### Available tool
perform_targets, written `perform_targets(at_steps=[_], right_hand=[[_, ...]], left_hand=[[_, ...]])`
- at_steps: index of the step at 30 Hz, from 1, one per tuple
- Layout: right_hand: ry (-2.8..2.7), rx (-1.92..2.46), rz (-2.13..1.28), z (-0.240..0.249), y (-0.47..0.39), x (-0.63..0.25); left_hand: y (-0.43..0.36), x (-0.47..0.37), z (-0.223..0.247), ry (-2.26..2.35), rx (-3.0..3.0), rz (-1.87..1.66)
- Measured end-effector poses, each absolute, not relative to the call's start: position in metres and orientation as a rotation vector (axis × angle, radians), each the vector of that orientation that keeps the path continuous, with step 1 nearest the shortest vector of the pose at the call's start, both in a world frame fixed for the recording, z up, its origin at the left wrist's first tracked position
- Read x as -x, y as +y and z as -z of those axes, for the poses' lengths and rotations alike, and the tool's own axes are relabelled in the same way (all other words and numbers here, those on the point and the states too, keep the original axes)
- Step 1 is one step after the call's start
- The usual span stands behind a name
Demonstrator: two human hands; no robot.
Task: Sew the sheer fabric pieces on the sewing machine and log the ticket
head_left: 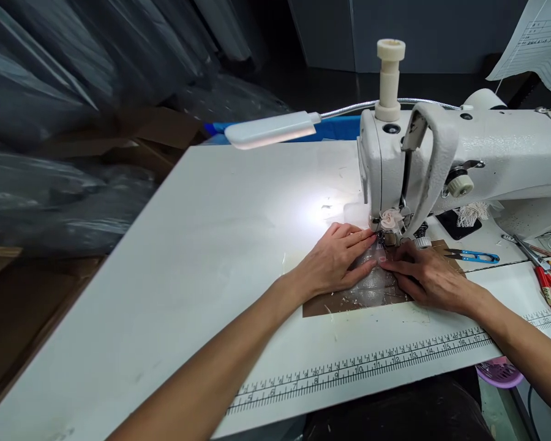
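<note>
A piece of sheer whitish fabric (374, 290) lies under the needle area of a white sewing machine (380, 159), over a brown sheet (321, 306). My left hand (333, 260) rests flat on the fabric's left side, fingers stretched toward the presser foot. From the right, my right hand (427, 275) has its fingers bent and drawn together at the fabric's edge, close below the foot. Both hands' fingertips nearly meet there. A pale fabric flower (391, 218) sits on the machine head just above the foot, and the needle itself is hard to make out.
Blue thread snips (472, 256) lie right of my right hand, with red-handled scissors (548, 282) farther right. A white lamp (270, 130) lights the white table (202, 263). A printed ruler (349, 370) runs along the front edge. Plastic-covered goods (64, 73) stand at left.
</note>
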State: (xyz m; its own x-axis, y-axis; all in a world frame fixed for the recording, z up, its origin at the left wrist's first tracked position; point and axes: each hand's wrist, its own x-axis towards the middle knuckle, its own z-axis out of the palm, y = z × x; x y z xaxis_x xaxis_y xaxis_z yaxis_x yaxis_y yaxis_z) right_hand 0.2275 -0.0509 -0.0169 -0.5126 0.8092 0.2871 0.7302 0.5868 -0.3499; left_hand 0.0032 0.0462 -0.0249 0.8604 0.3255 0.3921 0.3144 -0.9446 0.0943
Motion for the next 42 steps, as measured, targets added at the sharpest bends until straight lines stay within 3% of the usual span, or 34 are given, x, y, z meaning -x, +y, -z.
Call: perform_targets(at_steps=[42], right_hand=[[-2.284,1.163,-0.307,0.0208,-0.0479,-0.2260]], left_hand=[[0.0469,-0.0055,0.0282,0.496,-2.994,-0.686]])
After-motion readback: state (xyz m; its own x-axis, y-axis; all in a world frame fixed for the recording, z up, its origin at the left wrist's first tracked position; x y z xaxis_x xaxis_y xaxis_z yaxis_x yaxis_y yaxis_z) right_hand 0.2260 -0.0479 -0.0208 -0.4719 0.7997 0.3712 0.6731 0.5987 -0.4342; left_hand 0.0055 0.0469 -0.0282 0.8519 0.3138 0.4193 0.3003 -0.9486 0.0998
